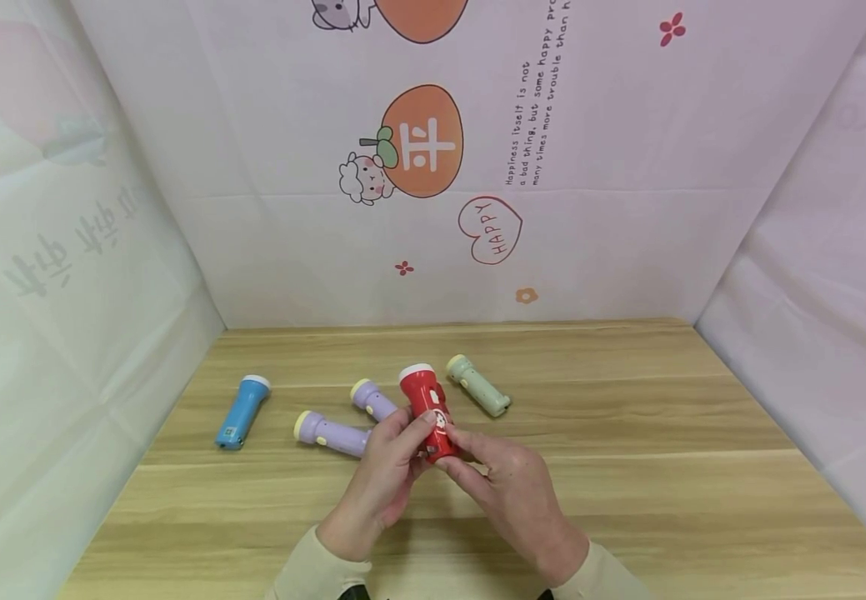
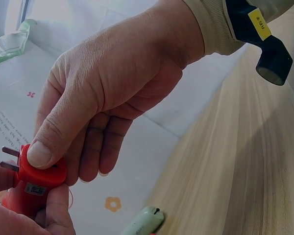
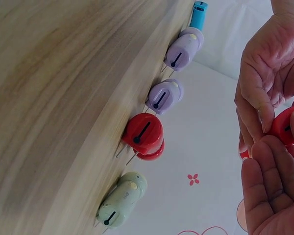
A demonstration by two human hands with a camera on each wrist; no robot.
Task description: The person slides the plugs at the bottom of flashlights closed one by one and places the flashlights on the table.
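Note:
Held between both hands above the middle of the wooden table is a red flashlight point(image 1: 422, 398) with a white head, which points away from me. The left hand point(image 1: 382, 477) grips its body, thumb along the side. At its rear end, the right hand point(image 1: 515, 492) pinches it between thumb and fingers. In the left wrist view, two metal plug prongs stick out from the rear of this red flashlight point(image 2: 33, 188), beside the right thumb. Another red flashlight point(image 3: 143, 134), prongs out, stands on the table, mostly hidden behind the held one in the head view.
Left of the hands lie two lilac flashlights point(image 1: 338, 437) with yellow heads. A blue flashlight point(image 1: 241, 412) is farther left. A pale green flashlight point(image 1: 479, 387) lies right of the held one. Printed white cloth point(image 1: 290, 250) surrounds the table point(image 1: 628, 467) at the back and sides.

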